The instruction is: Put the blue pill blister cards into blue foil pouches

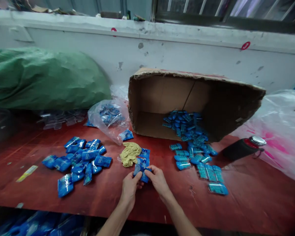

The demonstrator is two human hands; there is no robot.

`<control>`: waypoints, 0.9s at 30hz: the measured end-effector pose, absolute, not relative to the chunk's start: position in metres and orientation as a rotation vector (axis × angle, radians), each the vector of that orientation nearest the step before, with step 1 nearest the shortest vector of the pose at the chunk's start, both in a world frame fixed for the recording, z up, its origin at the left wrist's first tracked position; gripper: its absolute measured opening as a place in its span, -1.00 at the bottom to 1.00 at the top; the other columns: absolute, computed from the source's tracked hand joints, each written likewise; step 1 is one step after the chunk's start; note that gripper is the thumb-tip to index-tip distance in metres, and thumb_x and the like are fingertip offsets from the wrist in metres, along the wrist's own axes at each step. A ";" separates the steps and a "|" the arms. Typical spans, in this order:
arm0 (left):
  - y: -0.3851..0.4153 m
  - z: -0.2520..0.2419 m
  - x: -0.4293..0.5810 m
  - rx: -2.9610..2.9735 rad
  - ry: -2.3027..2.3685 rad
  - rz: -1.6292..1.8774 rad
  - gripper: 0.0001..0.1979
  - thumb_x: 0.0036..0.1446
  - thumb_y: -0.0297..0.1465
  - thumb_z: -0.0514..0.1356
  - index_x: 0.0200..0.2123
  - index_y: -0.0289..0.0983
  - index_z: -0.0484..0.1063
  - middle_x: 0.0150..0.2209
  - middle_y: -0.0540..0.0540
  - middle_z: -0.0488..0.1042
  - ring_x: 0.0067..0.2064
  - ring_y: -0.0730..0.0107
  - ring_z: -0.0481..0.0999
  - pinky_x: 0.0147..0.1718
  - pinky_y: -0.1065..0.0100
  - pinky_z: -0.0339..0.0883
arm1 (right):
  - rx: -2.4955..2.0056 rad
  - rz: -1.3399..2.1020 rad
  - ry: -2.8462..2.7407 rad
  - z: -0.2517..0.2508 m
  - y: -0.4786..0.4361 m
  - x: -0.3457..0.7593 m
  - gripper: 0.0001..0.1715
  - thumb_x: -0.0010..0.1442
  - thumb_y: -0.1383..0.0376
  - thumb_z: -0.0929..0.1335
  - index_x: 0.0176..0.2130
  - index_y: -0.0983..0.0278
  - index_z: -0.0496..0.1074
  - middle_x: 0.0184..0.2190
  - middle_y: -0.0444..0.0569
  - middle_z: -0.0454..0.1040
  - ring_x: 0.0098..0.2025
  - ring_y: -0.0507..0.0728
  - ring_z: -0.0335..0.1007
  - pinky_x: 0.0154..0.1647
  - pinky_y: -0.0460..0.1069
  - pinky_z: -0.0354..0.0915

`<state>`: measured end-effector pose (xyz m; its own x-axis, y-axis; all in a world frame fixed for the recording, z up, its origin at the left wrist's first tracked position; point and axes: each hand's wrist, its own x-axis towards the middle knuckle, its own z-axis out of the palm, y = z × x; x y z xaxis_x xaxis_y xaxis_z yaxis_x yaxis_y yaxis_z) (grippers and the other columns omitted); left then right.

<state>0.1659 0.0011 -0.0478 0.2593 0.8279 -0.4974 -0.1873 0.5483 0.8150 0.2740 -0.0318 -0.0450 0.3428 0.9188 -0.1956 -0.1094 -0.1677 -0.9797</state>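
Between my two hands, low over the red table, is a small blue packet (145, 177). My left hand (130, 185) pinches its left side, with the thumb on top. On the right side, my right hand (157, 179) grips it between thumb and fingers. Just beyond my fingers lie flat blue packets (144, 153) beside a crumpled yellow cloth (130, 153). To the left is a pile of filled, shiny blue packets (85, 159). Over on the right, teal-and-blue cases (186, 154) spill out onto the table.
A cardboard box (157, 126) lies on its side with its opening toward me. Right of it stand a black bottle (241, 149) and pink-white plastic bags (282, 131). A clear bag (108, 119) of blue packets and a green sack (49, 78) are at back left.
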 end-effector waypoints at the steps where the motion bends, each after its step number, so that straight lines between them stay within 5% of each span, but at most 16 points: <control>1: 0.001 -0.049 0.166 0.709 1.099 0.777 -0.70 -0.27 -0.28 0.29 -0.50 -0.39 0.37 -0.68 0.01 0.40 -0.67 0.57 0.31 -0.69 0.51 0.11 | -1.436 1.102 -0.781 -0.047 -0.031 0.274 -0.83 -0.04 0.23 0.29 -0.50 0.31 0.30 -0.64 -0.20 0.27 -0.61 -0.02 0.13 -0.56 -0.11 0.13; 21: 0.005 -0.037 0.185 0.482 1.122 0.778 -0.72 -0.45 -0.42 0.37 -0.59 -0.36 0.36 -0.77 0.09 0.34 -0.72 0.58 0.28 -0.76 0.53 0.18 | -1.615 0.796 -0.846 -0.038 -0.035 0.264 -0.74 0.12 0.29 0.19 -0.57 0.27 0.21 -0.63 -0.24 0.19 -0.55 -0.04 0.10 -0.57 -0.17 0.03; 27: 0.001 -0.024 0.177 0.579 1.034 0.580 -0.65 -0.42 -0.40 0.37 -0.46 -0.35 0.39 -0.62 0.01 0.46 -0.65 0.45 0.39 -0.75 0.48 0.21 | -1.702 0.689 -0.945 -0.029 -0.044 0.271 -0.68 0.14 0.28 0.21 -0.61 0.28 0.19 -0.66 -0.27 0.10 -0.58 -0.06 0.04 -0.57 -0.17 0.00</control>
